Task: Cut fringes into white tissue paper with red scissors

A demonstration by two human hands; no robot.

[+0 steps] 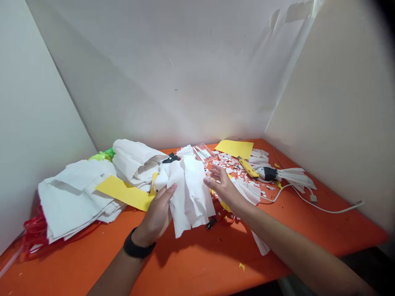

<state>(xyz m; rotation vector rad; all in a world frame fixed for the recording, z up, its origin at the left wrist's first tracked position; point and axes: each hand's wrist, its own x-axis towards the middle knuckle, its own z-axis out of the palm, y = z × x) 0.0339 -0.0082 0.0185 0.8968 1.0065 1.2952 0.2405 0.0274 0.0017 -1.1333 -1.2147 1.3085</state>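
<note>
My left hand (159, 212), with a black band on its wrist, grips a piece of white paper (193, 189) cut into strips that hang down over the table. The thumb lies on top of the paper; the other fingers are behind it. At the paper's right edge is my right hand (220, 183), its fingers apart and slightly bent. Whether its fingertips touch the paper I cannot tell. A yellow paper piece (126, 192) lies just left of my left hand. Behind the held paper, part of a black piece (171, 158) shows.
Stacked white sheets (77, 193) and a rolled white sheet (135, 158) lie left on the orange table (197, 263). Right of me are paper scraps (228, 162), a yellow utility knife (248, 167), a black-banded piece with white strips (270, 174), a white cable (333, 211) and yellow paper (234, 148).
</note>
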